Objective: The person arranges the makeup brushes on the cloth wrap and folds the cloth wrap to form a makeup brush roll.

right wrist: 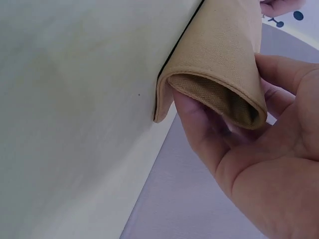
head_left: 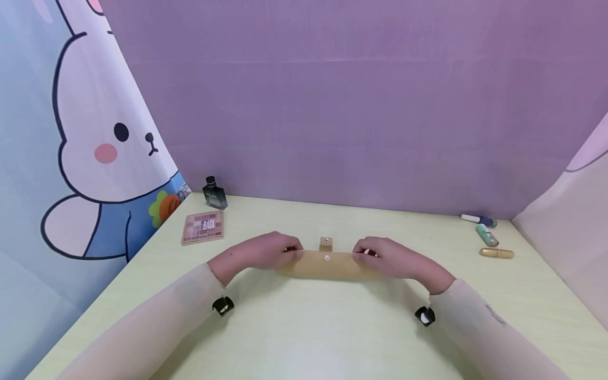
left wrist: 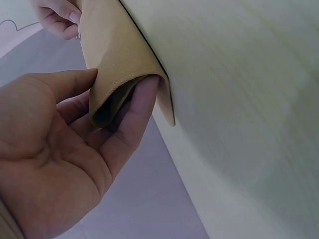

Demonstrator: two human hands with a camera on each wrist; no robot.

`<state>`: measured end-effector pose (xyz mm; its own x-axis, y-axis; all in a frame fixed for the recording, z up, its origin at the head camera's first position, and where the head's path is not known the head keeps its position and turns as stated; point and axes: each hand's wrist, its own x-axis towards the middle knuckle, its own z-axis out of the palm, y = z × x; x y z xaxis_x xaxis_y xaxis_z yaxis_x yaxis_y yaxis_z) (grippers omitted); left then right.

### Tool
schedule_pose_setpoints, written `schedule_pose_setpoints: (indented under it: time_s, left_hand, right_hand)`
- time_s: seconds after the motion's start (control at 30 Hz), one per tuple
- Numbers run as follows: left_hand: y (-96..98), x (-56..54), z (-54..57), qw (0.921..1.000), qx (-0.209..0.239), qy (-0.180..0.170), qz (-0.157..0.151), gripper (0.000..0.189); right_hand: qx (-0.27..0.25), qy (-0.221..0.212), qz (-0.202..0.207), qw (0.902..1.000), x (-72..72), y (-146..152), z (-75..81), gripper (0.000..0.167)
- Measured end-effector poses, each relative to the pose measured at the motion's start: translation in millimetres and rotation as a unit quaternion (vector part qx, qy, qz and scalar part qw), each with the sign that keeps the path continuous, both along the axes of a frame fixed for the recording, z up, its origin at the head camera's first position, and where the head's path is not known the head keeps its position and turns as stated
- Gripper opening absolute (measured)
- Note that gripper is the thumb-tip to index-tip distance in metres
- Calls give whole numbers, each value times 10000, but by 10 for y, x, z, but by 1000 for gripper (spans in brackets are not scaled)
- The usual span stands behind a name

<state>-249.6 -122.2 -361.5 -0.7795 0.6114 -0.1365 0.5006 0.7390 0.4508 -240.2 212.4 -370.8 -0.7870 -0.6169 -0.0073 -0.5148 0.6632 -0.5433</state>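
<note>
A tan, leather-like roll lies across the middle of the table, folded over on itself. A short strap with a snap button sticks out behind it, and a second snap sits on its upper face. My left hand grips the left end, thumb on the outside and fingers underneath, as the left wrist view shows. At the right end my right hand holds it the same way. The right wrist view shows the open end of the roll, a hollow fold with a dark-edged flap against the table. What lies inside is hidden.
At the back left stand a dark perfume bottle and an eyeshadow palette. On the far right lie a dark blue and white tube, a green tube and a gold tube. A purple curtain hangs behind the table.
</note>
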Motion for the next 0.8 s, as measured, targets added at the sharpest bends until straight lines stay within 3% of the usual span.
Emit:
schedule_pose_setpoints:
  time_s: [0.33, 0.7, 0.8]
  left_hand:
    - [33, -143, -58, 9998, -151, -29, 148, 25]
    - [77, -199, -113, 9981, -124, -338, 501, 19]
    - [92, -200, -120, 9980, -266, -205, 537, 17]
  right_hand:
    - [229, -31, -323, 9992, -130, -60, -24, 18]
    - [350, -6, -453, 9984, -210, -100, -79, 13]
    - [368, 148, -452, 9982, -219, -148, -78, 10]
